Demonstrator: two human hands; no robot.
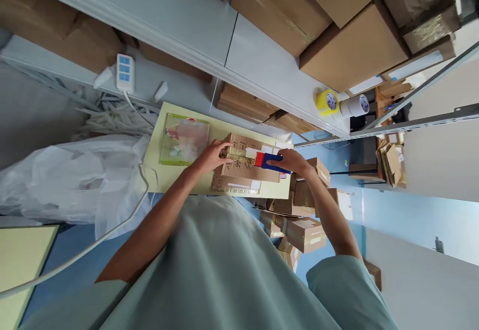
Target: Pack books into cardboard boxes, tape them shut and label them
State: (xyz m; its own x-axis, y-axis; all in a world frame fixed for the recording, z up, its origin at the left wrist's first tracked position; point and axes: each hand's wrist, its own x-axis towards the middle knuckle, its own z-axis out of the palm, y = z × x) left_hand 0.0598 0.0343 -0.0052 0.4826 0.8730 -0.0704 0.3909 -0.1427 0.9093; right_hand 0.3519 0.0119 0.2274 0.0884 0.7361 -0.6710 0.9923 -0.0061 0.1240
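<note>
A cardboard box (247, 171) with dark handwriting and tape along its top lies on the pale yellow table (154, 163). My left hand (211, 158) grips its left end, thumb and fingers apart around the edge. In my right hand (294, 161) is a blue and red tape dispenser (271, 161), its red end down at the box's taped seam. Another flat, taped cardboard piece (235, 184) shows beneath the near side of the box. Left of my left hand lies a clear-topped, green-edged case (185, 140), its contents unclear.
Behind the table runs a grey shelf (258, 50) with large cartons (352, 53) and tape rolls (327, 102). A power strip (125, 74) hangs at the left, its cable trailing. Plastic sheeting (75, 180) lies left of the table; several boxes (307, 232) stand on the floor at right.
</note>
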